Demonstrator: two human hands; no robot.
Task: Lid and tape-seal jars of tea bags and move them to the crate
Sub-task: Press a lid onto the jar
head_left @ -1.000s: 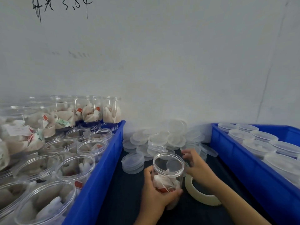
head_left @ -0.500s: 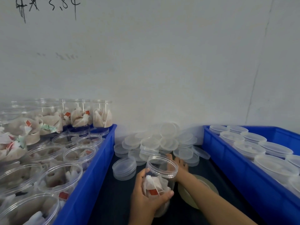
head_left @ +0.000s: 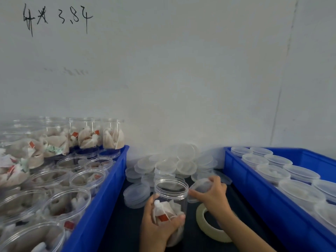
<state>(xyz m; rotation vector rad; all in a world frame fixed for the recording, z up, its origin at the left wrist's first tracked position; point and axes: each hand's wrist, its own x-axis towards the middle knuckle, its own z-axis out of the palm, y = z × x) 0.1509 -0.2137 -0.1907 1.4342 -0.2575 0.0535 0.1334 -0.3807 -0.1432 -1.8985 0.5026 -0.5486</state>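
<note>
Black handwriting point(head_left: 58, 18) on the wall's upper left corner ends in "3.8" and 1 unclear mark. The left hand point(head_left: 160, 227) grips the open jar point(head_left: 171, 200) on the dark surface point(head_left: 118, 224) between 2 blue crates. Just beside its rim, the right hand point(head_left: 212, 195) pinches a clear lid point(head_left: 199, 187).

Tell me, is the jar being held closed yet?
Not yet. The jar in the left hand has a bare, open rim; the right hand holds a clear lid beside it.
</note>
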